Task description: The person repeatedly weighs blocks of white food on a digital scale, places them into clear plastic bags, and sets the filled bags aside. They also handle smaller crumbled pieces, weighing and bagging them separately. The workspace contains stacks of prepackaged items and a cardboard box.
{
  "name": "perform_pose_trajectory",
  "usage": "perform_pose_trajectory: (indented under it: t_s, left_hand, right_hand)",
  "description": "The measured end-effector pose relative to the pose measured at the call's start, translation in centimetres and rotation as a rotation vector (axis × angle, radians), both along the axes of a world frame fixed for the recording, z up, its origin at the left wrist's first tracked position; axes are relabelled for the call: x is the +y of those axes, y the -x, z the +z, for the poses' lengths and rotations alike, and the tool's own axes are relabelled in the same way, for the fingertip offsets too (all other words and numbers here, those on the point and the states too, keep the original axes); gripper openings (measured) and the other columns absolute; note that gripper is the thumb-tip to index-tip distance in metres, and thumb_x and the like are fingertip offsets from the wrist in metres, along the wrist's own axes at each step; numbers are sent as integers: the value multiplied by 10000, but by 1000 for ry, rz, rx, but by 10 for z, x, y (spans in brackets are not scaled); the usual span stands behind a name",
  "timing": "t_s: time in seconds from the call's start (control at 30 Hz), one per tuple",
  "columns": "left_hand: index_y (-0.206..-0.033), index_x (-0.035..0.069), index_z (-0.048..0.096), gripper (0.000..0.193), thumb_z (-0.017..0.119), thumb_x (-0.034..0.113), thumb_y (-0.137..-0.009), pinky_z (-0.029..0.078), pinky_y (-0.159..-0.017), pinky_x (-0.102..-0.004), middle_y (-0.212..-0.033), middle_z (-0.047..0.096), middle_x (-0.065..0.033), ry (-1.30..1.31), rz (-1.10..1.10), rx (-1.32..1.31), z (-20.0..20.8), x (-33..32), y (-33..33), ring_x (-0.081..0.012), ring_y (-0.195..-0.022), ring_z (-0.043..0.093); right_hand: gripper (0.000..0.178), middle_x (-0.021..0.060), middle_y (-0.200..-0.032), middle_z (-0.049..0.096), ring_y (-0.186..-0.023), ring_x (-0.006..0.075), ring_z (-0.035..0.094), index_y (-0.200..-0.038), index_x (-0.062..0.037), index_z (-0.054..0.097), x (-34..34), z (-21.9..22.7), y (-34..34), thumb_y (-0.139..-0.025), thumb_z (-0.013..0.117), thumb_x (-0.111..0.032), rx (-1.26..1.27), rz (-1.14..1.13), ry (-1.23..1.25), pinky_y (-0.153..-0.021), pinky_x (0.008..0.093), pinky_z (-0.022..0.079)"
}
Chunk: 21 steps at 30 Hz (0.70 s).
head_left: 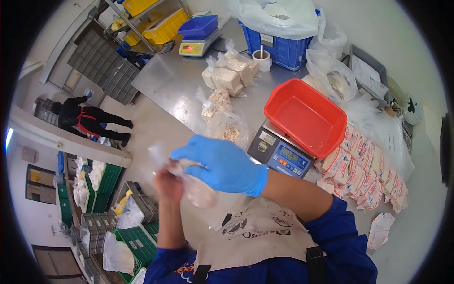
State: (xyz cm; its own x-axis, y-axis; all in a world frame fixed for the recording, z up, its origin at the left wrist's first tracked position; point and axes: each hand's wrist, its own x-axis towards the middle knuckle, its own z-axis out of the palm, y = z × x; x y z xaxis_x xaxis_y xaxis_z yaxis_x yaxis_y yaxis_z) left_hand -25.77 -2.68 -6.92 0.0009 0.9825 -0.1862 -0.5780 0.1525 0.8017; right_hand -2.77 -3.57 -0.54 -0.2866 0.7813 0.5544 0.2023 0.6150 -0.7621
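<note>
A small clear plastic bag (200,193) with pale contents hangs between my hands, blurred by motion. My left hand (169,183), bare, is closed round the bag's gathered neck. Wearing a blue glove, my right hand (222,163) pinches the neck from above, its fingers bent over it. The loose top of the bag sticks out past my left fingers. Just beyond my hands, an open-looking clear bag of beige crumbly pieces (231,133) lies on the steel table (165,85). Right of my gloved hand stands a digital scale (281,154) carrying a red plastic tub (302,118).
Tied bags of beige pieces (220,99) and pale blocks (227,78) stand farther back. Printed paper packs (362,175) are piled at the right. Behind are a blue crate (274,45), a tape roll (261,59) and a second scale (198,46). Another person (90,118) stands far left.
</note>
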Motion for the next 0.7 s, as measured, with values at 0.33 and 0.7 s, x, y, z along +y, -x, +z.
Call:
perform_pose_trajectory:
  t_s: [0.33,0.7]
  left_hand:
    - [-1012,-11,659,277,611,149,-791,462,-852,-324,-974,622,-61,-399,-290,1281,-74,262,16,-210,-913,590]
    - [-1575,104,215,902,651,51,-787,420,-1072,-404,-1489,405,-149,-323,-471,1118,-182,301,-74,-310,-1327,448]
  right_hand:
    - [300,110,-1009,666,-909,259,660,-1151,-92,678,-101,-64,-138,-881,695,-221,-189,-285,436,-791,369,523]
    - [266,97,-1025,668,-912,200,622,-1097,-78,717,-227,-105,-407,-861,710,-200,-30,-1317,434,-838,324,500]
